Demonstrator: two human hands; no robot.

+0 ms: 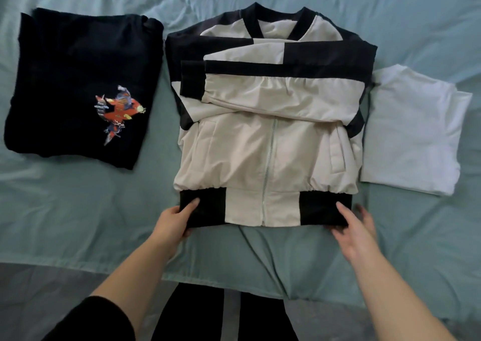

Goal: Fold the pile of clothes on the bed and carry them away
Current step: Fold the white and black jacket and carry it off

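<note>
A cream and black zip jacket (268, 142) lies flat on the teal bed sheet (78, 210), collar away from me, both sleeves folded across its chest. My left hand (174, 221) pinches the black hem band at the jacket's near left corner, thumb on top. My right hand (354, 228) grips the black hem band at the near right corner, thumb on top and fingers under the edge. A folded black garment with a red print (80, 88) lies to the left. A folded white garment (413, 132) lies to the right, touching the jacket's side.
The bed's near edge (130, 267) runs across below my hands, with grey floor (39, 301) beneath it. My dark-trousered legs (223, 317) stand against the bed at the bottom centre. Wrinkled sheet stretches beyond the clothes.
</note>
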